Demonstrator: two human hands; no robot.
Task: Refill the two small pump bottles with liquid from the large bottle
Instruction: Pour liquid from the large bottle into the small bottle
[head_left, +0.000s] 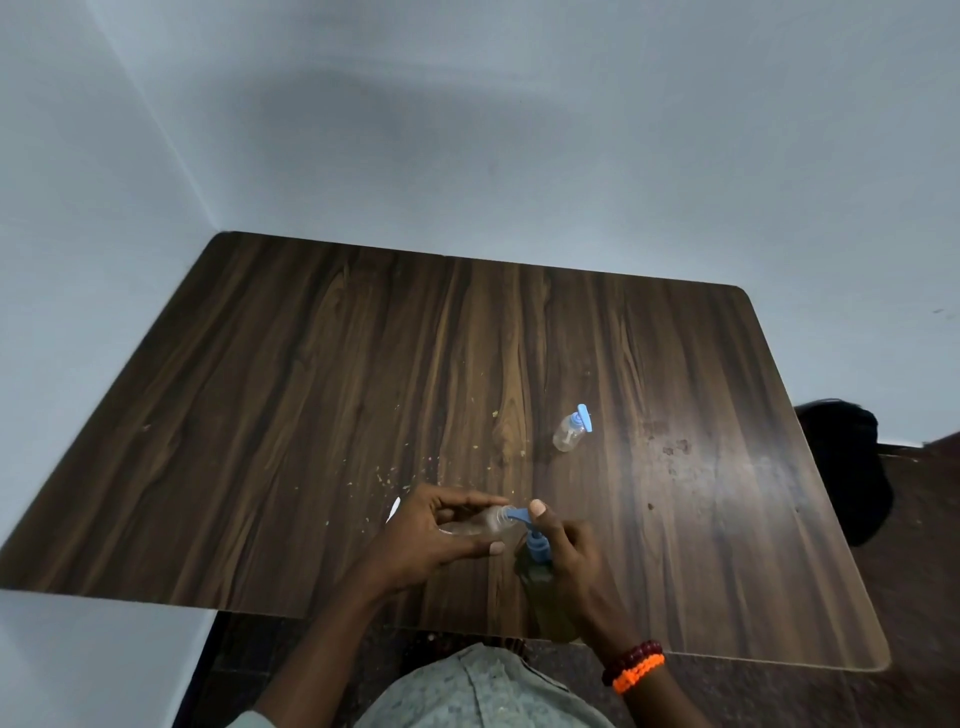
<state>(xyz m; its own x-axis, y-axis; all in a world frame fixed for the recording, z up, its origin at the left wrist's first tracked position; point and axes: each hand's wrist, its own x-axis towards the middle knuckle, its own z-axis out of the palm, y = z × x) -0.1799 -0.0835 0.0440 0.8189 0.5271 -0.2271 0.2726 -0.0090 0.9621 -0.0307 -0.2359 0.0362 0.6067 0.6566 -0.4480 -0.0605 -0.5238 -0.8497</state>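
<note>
**A:** What is on the surface (311, 389)?

**B:** It is dark wood-grain, seen from above by someone seated at its near edge. One small clear pump bottle (570, 430) with a blue pump top lies tilted on its side, right of the middle and well apart from the hands. Pale crumbs are scattered around the middle.

**A:** Where are the hands?

**B:** Both are close to the near edge, just right of centre. The left hand (441, 535) curls its fingers and thumb around a second small clear bottle (480, 522), held sideways with its open neck pointing right. The right hand (563, 551) grips the large bottle (545, 597), which stands upright near the edge and holds yellowish liquid. Its thumb rests on top of the blue pump head (522, 517), and the spout meets the neck of the small bottle.

**A:** Anything else?

**B:** Dark red and orange bead bracelets (634, 670) circle the right wrist. A small white object (393, 510) peeks out beside the left hand; I cannot tell what it is.
</note>
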